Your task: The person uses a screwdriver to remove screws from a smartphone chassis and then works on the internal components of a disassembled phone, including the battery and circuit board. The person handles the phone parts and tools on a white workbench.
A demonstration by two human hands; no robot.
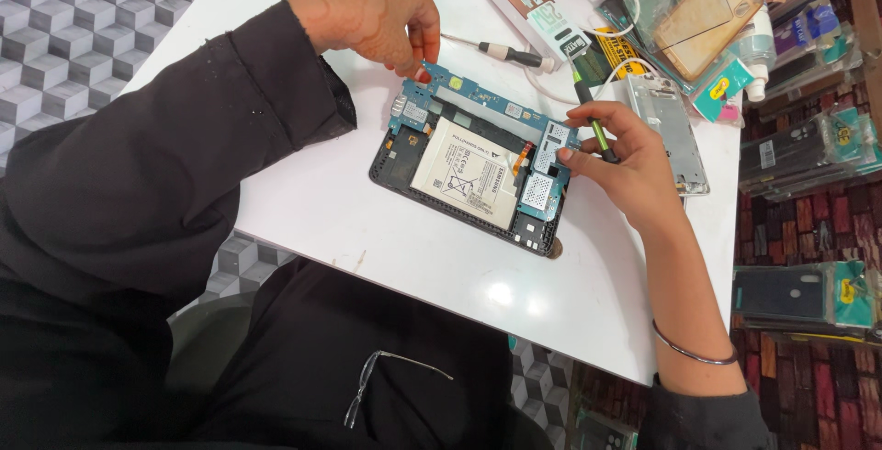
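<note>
1. Blue circuit board and a pale battery filled the opened tablet (469, 179), which lay back-off and flat on the white table (386, 230), near its middle, angled away from me.
2. I judged the tablet light but fragile: thin boards, an orange ribbon cable and a soft battery that should not be bent or pierced. The dark outer frame looked the safest place to grip.
3. My left hand (372, 18) pinched the top edge of the board at the far left corner, thumb and fingers closed on it.
4. My right hand (620, 170) held a green-handled tool (588, 110) pen-fashion, fingertips resting against the tablet's right edge.
5. My 2 hands were apart, 1 at each end.
6. A screwdriver (510, 53) and a silver phone frame (666, 124) lay just beyond.
</note>
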